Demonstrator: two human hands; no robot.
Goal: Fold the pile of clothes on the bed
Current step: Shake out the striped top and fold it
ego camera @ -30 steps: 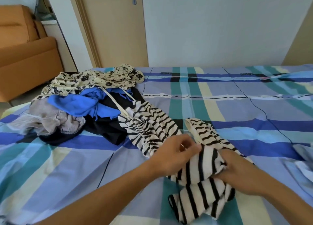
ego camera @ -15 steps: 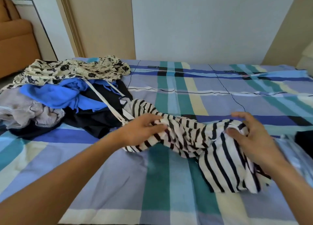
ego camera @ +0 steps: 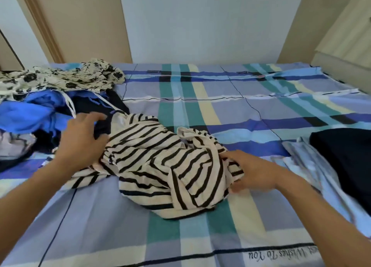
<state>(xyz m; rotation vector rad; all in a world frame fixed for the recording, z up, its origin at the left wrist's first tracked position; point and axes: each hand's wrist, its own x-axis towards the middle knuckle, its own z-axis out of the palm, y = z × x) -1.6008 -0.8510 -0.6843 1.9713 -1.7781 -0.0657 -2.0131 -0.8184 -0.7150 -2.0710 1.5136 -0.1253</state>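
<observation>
Pile of clothes (ego camera: 40, 110) far left on bed (ego camera: 200, 236) | striped top (ego camera: 160, 166) crumpled centre | left hand (ego camera: 80, 144) flat on its left edge | right hand (ego camera: 254, 171) grips its right edge

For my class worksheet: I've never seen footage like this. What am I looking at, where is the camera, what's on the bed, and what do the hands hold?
No machine here: these are a person's two bare hands, filmed by one wide-angle camera worn on the head, looking forward and down. The bed carries an unfolded pile at left and a flatter stack at right. A crumpled striped top lies in the middle. The right hand pinches its right edge; the left hand rests at its left edge, grip unclear.
</observation>
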